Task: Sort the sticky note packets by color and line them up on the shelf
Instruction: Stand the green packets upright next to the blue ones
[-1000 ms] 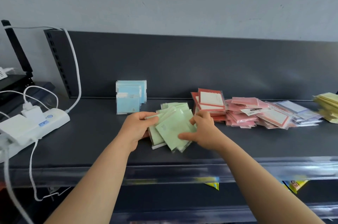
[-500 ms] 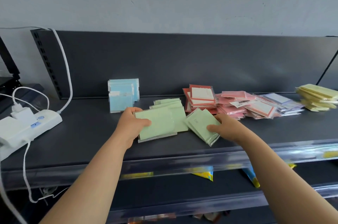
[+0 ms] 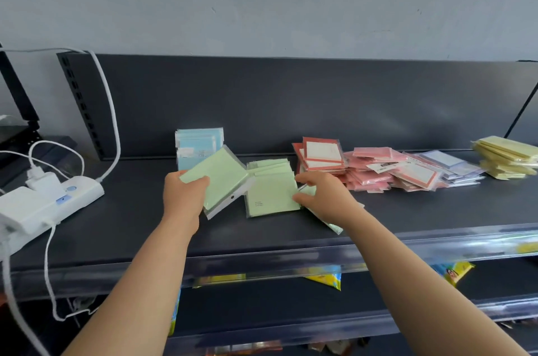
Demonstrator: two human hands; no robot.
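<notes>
My left hand (image 3: 184,195) grips a stack of green sticky note packets (image 3: 222,178), tilted up off the dark shelf (image 3: 116,227). My right hand (image 3: 323,195) pinches the right edge of a green packet (image 3: 270,195) lying flat on more green packets; another green packet (image 3: 332,224) pokes out under my wrist. Blue packets (image 3: 198,143) stand upright against the back panel behind my left hand. Red-framed packets (image 3: 320,155) are stacked to the right, then a spread of pink packets (image 3: 375,172), pale purple ones (image 3: 454,166) and a yellow pile (image 3: 506,156).
A white power strip (image 3: 49,201) with plugs and white cables (image 3: 110,111) lies at the shelf's left end. The shelf's front lip (image 3: 291,259) carries a clear price rail. Colourful bags (image 3: 326,280) hang on the lower shelf.
My left hand has lifted and tilted its green stack toward the blue packets. My right hand has moved left from its own small green pile onto the flat green packet in the middle.
</notes>
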